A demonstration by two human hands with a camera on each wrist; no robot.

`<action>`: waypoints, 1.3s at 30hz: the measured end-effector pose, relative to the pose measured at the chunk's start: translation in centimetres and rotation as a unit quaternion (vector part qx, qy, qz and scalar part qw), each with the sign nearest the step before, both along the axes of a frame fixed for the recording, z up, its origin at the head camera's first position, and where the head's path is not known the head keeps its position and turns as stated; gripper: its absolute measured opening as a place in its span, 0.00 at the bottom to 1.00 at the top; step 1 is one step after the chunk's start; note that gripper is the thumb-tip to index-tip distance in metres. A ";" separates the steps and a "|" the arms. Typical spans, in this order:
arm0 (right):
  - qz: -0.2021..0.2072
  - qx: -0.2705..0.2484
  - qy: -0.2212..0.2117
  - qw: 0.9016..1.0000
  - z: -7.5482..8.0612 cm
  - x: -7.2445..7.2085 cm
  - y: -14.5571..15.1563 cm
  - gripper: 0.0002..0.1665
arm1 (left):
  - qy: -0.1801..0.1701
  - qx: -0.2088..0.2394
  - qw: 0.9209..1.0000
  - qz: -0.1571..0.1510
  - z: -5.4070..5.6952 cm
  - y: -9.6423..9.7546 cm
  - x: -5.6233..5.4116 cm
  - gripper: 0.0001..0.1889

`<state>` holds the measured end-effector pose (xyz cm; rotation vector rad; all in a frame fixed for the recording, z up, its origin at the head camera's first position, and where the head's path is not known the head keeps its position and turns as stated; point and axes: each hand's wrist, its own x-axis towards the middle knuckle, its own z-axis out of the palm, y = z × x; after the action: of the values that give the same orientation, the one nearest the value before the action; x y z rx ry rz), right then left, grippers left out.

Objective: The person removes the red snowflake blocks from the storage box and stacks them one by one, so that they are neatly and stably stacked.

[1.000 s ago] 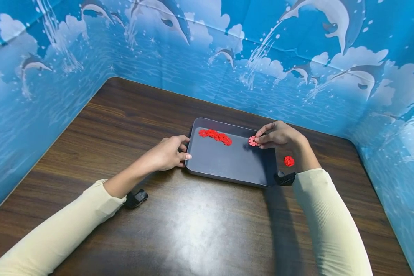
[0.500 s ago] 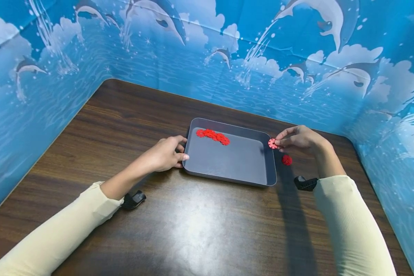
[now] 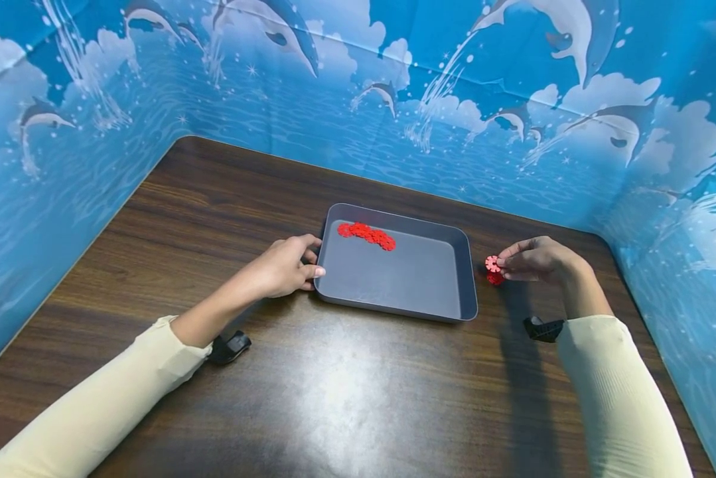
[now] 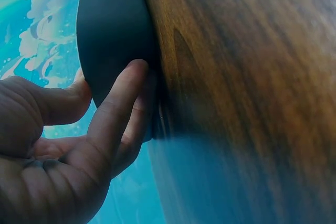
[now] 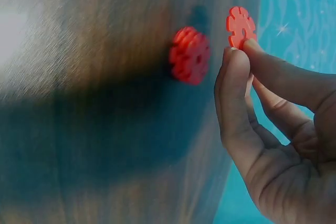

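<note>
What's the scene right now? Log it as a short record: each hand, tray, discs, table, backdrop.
left hand: holds the tray by its left end, thumb at the rim
right hand: pinches a red disc over the table, right of the tray
tray contents: overlapping row of discs toward the far left corner; count unclear
disc stack: on the table, right of the tray, apart from the pinched disc
table: dark wood grain
backdrop: blue, dolphin print

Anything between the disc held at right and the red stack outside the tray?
Nothing visible: the right wrist view shows only open space between the disc in the right grip and the stack; the tray lies to one side.
</note>
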<state>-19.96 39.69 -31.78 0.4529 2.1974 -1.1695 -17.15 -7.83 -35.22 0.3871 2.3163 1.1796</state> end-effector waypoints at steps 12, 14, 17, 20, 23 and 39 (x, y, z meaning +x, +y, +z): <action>-0.051 -0.018 -0.029 0.998 -1.6 0.8 1.7 0.06 | 0.001 0.001 1.000 0.001 -0.1 0.3 0.0 0.33; -0.052 -0.018 -0.028 0.998 -1.7 0.9 1.7 0.06 | 0.001 0.003 1.000 0.001 -0.1 0.3 -0.1 0.33; -0.052 -0.012 -0.023 0.998 -1.8 1.1 1.6 0.05 | 0.002 0.006 1.000 -0.001 -0.1 0.2 -0.1 0.33; -0.056 -0.008 -0.019 0.998 -1.9 1.1 1.5 0.05 | 0.004 0.006 1.000 -0.003 0.0 0.2 0.0 0.33; -0.053 -0.004 -0.014 0.998 -1.9 1.2 1.4 0.04 | 0.004 0.004 1.000 -0.003 0.0 0.2 0.0 0.33; -0.005 0.028 0.039 0.999 -0.4 0.7 0.0 0.17 | -0.009 0.007 1.000 0.000 0.1 0.1 0.1 0.33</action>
<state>-19.25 39.69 -32.17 0.4491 2.3018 -1.1498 -17.05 -7.71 -35.13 0.3806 2.2947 1.1940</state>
